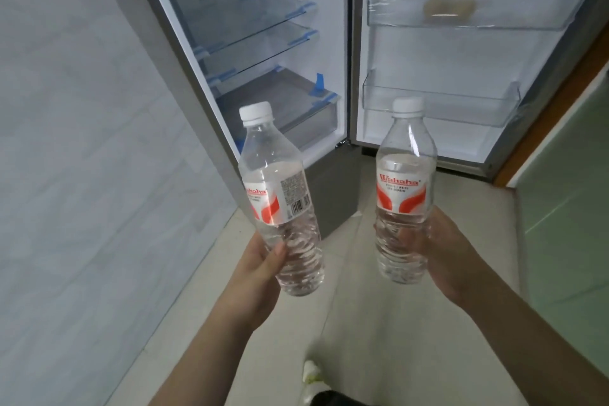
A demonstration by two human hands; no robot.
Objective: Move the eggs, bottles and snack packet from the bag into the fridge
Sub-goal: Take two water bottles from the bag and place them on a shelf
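Observation:
My left hand (pixel 260 270) grips the lower part of a clear water bottle (pixel 280 194) with a white cap and a red-and-white label, tilted slightly left. A second, matching bottle (pixel 404 188) stands upright in my right hand (pixel 438 250). Both are held up in front of the open fridge (pixel 263 43), whose glass shelves are bare. The fridge door (pixel 461 53) is swung open to the right with two clear door bins; the eggs (pixel 449 6) show as a blurred beige shape in the upper bin (pixel 527 18). The bag and the snack packet are out of view.
A white tiled wall (pixel 82 158) runs along the left, close to the fridge's side. A wooden door frame (pixel 553 102) and a green panel (pixel 570 208) lie to the right. Pale floor tiles stretch below, with my shoe (pixel 311 369) at the bottom.

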